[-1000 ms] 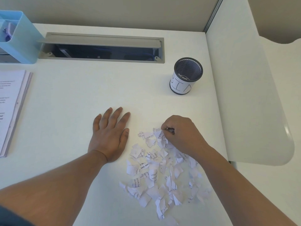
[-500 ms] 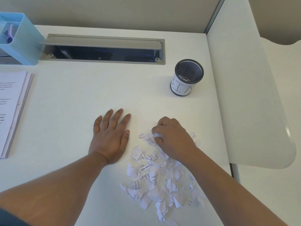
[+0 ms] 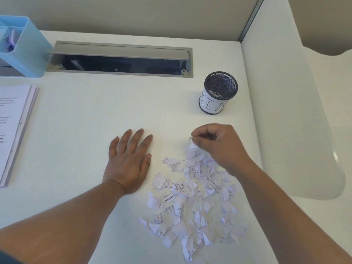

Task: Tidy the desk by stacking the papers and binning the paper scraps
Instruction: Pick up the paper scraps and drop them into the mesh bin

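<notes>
Several torn paper scraps (image 3: 190, 202) with printed text lie in a loose pile on the white desk (image 3: 95, 130), front right. My right hand (image 3: 217, 145) hovers over the pile's far end, fingers curled, pinching a few scraps (image 3: 192, 147) that hang from its fingertips. My left hand (image 3: 129, 159) rests flat on the desk, fingers spread, just left of the pile. A black mesh cup (image 3: 219, 92) with a white paper label stands beyond my right hand. A stack of printed papers (image 3: 13, 130) lies at the desk's left edge.
A light blue desk organiser (image 3: 21, 48) stands at the back left. An open grey cable tray (image 3: 120, 60) runs along the back of the desk. A white partition panel (image 3: 285, 111) bounds the desk on the right.
My right hand closed on scraps at the pile's far end and has lifted a little toward the mesh cup with them. My left hand has stayed flat in place.
</notes>
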Motion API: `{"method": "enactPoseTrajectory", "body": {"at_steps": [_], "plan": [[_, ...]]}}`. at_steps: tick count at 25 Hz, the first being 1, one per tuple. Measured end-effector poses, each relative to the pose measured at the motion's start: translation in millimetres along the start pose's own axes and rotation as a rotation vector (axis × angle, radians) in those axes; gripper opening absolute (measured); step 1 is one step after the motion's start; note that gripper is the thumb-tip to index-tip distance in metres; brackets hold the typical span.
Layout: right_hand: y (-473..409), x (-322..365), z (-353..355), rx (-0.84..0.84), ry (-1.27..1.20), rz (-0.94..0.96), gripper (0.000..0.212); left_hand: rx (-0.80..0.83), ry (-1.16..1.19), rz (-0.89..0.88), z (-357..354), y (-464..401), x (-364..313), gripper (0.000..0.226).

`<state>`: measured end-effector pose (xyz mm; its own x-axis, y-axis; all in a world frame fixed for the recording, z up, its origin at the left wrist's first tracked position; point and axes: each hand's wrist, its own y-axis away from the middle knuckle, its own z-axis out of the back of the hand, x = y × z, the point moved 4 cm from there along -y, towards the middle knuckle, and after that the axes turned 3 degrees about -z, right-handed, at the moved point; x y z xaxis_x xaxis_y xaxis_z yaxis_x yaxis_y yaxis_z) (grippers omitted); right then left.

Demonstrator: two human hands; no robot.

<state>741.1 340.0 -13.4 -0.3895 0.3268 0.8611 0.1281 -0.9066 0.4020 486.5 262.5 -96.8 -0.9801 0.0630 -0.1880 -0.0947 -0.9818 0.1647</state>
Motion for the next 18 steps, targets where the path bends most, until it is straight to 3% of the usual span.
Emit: {"method": "enactPoseTrajectory", "body": {"at_steps": [9,12,18], "plan": [[-53,53,62,-0.507,-0.096,0.242,0.02,-0.006,-0.001,-0.004,-1,-1,1,0.059],[-67,53,65,-0.555,-0.025,0.243,0.015,-0.008,-0.009,-0.006,0,-1,1,0.059],[-60,42,60,-0.586,0.081,0.296,0.028,-0.007,-0.008,-0.006,-2,-1,1,0.059]]}}
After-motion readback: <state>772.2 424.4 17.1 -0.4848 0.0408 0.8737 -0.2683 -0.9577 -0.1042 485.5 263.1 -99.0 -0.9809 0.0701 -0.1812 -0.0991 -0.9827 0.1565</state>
